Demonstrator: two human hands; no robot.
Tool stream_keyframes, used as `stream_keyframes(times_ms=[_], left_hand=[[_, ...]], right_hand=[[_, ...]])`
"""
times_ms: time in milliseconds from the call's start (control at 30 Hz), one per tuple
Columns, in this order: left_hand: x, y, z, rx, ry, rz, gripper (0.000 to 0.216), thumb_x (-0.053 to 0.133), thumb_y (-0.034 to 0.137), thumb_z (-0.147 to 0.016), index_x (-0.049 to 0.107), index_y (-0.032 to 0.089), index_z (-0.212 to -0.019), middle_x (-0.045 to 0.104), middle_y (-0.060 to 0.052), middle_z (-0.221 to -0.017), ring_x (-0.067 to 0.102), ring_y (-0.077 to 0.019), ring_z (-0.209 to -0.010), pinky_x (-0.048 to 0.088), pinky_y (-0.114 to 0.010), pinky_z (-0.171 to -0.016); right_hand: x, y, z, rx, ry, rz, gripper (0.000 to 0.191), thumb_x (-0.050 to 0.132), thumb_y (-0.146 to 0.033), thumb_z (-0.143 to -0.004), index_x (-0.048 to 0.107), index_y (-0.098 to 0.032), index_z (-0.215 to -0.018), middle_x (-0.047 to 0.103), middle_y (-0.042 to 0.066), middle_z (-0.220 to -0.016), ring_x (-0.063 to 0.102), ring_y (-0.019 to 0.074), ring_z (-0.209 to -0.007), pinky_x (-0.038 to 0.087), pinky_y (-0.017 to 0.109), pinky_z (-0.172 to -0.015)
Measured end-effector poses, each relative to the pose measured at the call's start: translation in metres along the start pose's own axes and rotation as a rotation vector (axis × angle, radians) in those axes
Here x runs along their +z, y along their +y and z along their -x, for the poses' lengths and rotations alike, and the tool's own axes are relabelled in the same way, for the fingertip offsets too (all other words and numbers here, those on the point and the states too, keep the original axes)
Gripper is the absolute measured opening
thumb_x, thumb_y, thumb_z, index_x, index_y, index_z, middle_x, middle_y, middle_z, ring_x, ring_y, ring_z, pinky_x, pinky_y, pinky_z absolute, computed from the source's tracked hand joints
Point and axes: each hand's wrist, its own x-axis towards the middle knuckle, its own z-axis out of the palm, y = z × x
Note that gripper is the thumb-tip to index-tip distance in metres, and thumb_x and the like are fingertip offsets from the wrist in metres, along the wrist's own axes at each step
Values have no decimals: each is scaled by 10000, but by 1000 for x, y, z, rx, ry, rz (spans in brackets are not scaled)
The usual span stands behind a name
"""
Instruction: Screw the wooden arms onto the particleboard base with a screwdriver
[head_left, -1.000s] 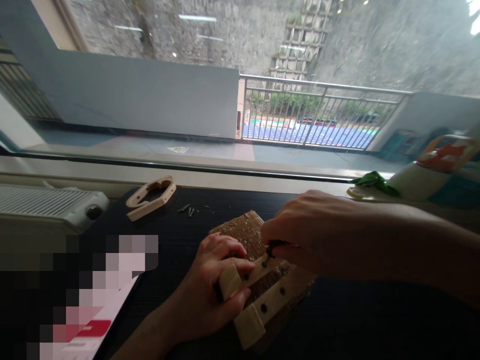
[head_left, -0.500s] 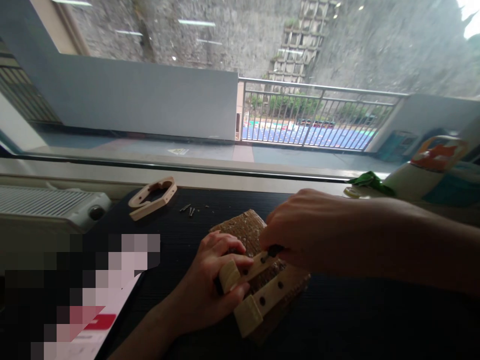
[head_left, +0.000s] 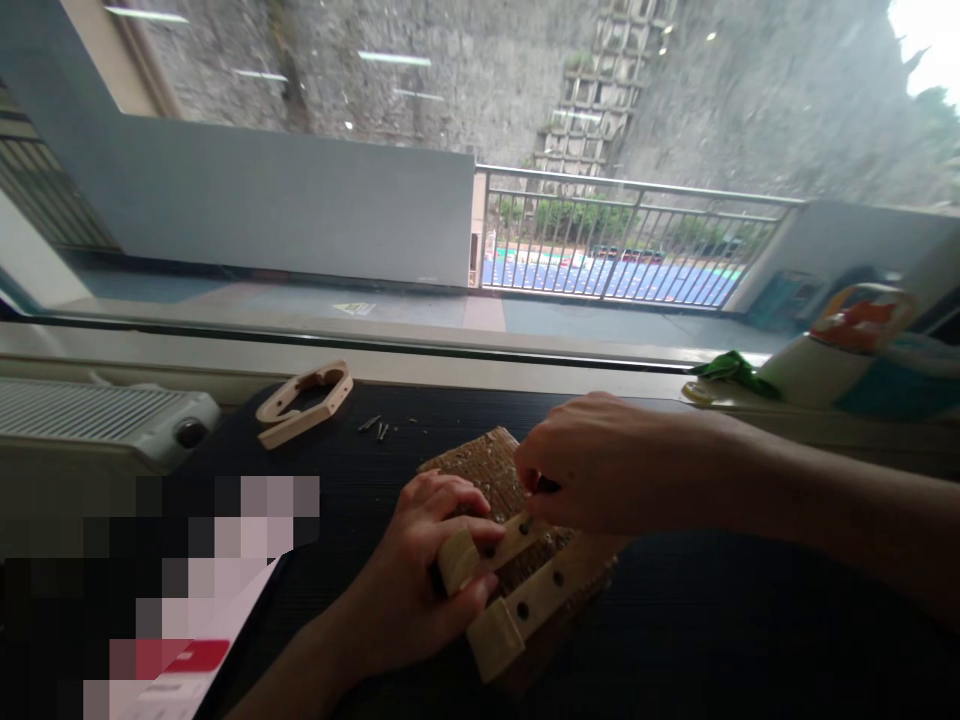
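Observation:
A pale wooden piece (head_left: 544,595) with two arms, dark round holes and blocky ends lies across a rough brown block (head_left: 480,462). My left hand (head_left: 431,560) is closed around the end of its far arm, fingers over the top and thumb between the arms. Over the other end of that arm, my right hand (head_left: 581,465) is curled into a fist around a small dark tool (head_left: 548,484). Only a bit of the tool shows, so its kind and tip are hidden. The right hand also covers part of the wooden piece.
A second pale wooden frame (head_left: 330,405) lies at the back left of the black table (head_left: 450,400). Several screws (head_left: 382,432) are beside it. A white radiator (head_left: 112,420) stands left, a blurred-out patch below. A green cloth (head_left: 731,372) and a jug (head_left: 817,345) are at the right.
My right hand has lifted slightly and shifted left, its wrist turning, and less of the dark tool shows. My left hand keeps its hold; the view has tilted a little.

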Motion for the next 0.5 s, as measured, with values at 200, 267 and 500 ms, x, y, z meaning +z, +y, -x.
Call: stream_keyframes(times_ms=[200,267,500], left_hand=[[0,0,0,-9,-2,-4,316,604,175,-685,619,254,-991,550,-27,-1082,468,-217,-1078,283,-430,-1037],[0,1,1,-7,-2,-10,318,605,177,-685,620,253,-994,550,-29,-1088,463,-221,-1087,285,-427,-1036],[0,1,0,-6,-3,-2,308,606,181,-698,621,257,-996,550,-27,-1089,456,-215,-1092,257,-427,-1045]], right_hand=[[-7,-4,6,-125,-48,89,120,542,-121,-705,645,-171,-670,583,1,-576,432,85,-466,225,236,-463],[-6,-7,5,-155,-57,77,130,542,-83,-688,625,-162,-627,551,-12,-528,402,71,-431,223,232,-454],[-4,-13,-4,-152,-60,80,141,531,-110,-720,641,-149,-642,555,10,-523,441,88,-469,244,231,-470]])
